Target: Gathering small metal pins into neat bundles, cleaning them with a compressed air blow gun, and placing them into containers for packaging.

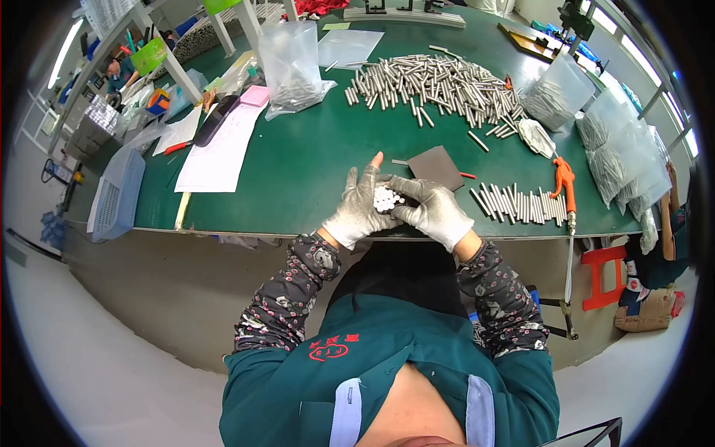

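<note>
Both my hands wear pale grey-white gloves and meet at the table's near edge. Between them is a bundle of metal rods (pixel 386 199), seen end-on as a cluster of bright round ends. My left hand (pixel 354 211) wraps its left side, thumb pointing up. My right hand (pixel 441 216) closes round the right side. Just beyond lies a dark square pad (pixel 438 167), with a red-tipped stick poking out at its right. To the right, a row of loose metal rods (pixel 518 204) lies side by side. A large heap of similar rods (pixel 436 83) covers the table's far middle.
An orange air gun (pixel 564 180) with a hose lies at the right, near a white cloth-like piece (pixel 536 138). Rod-filled plastic bags (pixel 618 153) stand along the right edge. At left are papers (pixel 220 160), a clear bag (pixel 292 71) and a blue basket (pixel 119 195).
</note>
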